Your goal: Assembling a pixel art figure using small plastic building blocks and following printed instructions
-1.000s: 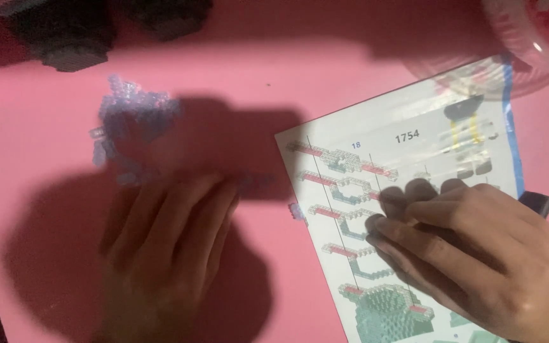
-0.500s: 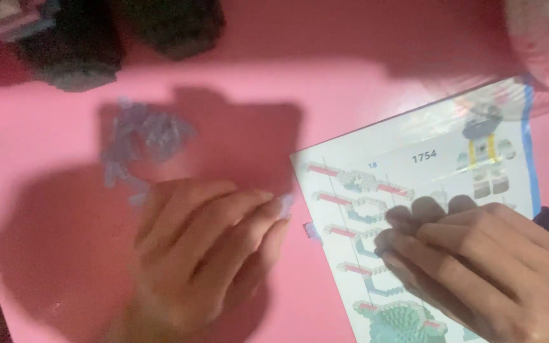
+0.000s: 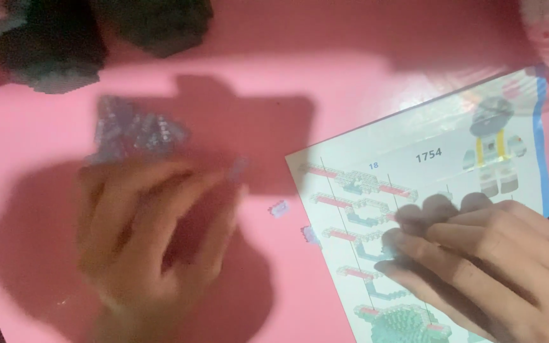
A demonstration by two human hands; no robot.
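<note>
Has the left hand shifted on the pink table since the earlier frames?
Yes. The left hand has slid up the pink table toward the pile of small translucent bluish bricks, its blurred fingertips now reaching the pile's lower edge.

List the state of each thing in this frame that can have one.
Left hand: flat, fingers spread, blurred, just below the pile.
Right hand: fingers pressed on the sheet.
White printed instruction sheet: lying flat, tilted.
Pile of small pale-blue bricks: loose on the pink table.
Two stray pale bricks: apart.
</note>
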